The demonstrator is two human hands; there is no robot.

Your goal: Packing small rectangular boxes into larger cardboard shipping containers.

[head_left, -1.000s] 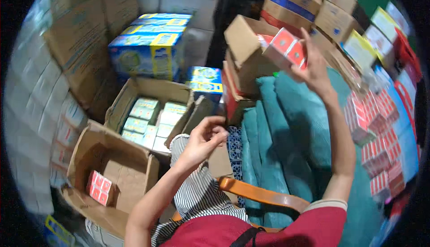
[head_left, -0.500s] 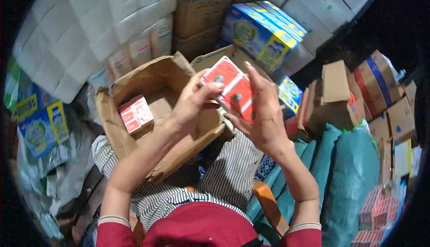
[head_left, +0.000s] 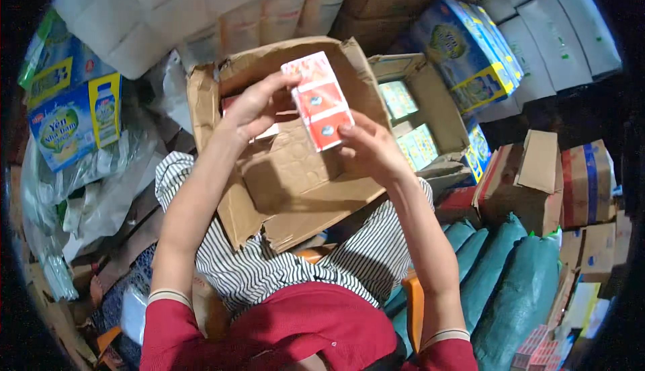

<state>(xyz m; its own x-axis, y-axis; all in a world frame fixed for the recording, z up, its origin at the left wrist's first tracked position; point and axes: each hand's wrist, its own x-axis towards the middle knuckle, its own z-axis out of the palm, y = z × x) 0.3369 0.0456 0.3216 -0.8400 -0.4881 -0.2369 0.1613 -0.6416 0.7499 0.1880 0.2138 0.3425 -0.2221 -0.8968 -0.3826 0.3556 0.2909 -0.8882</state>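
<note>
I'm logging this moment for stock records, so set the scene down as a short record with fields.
Left hand: at the upper left side of the red-and-white pack
Right hand: thumb on the pack's lower end
Below: open brown carton
Inside it: red item, partly hidden by left hand
Right of it: second carton with pale green-and-white boxes
Lower right: green sacks

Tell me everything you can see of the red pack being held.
The red pack is a boxy, oblong block, apparently printed card, with red panels split by white bands and small bluish emblems. It is held tilted over an open cardboard box, the left hand at its upper left edge, the right hand at its lower right end.
</note>
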